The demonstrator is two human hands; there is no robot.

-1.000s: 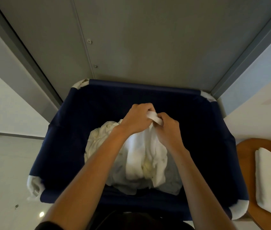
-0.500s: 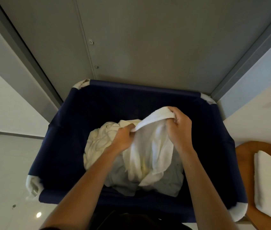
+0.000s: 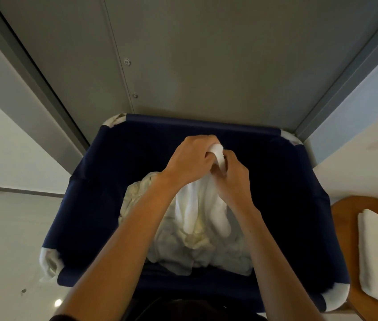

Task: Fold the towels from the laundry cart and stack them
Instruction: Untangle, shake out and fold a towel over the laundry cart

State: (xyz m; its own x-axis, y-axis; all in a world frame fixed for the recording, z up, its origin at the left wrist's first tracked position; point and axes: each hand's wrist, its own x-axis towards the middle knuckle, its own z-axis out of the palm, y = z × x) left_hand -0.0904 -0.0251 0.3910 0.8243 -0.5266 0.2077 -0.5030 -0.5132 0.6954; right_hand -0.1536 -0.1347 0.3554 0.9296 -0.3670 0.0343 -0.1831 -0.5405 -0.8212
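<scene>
Both hands — left hand (image 3: 191, 158), right hand (image 3: 234, 179) — meet, clamped on a white towel (image 3: 197, 205) lifted above the laundry cart (image 3: 104, 181), forearms angled inward.

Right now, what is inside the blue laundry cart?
Inside the laundry cart lies a heap of crumpled white towels. Both hands, left hand and right hand, grip one towel above it. The cart's bottom under the heap is covered.

Both bare forearms extended forward, left hand (image 3: 191, 158) and right hand (image 3: 233, 179) touching, each grip closed.
</scene>
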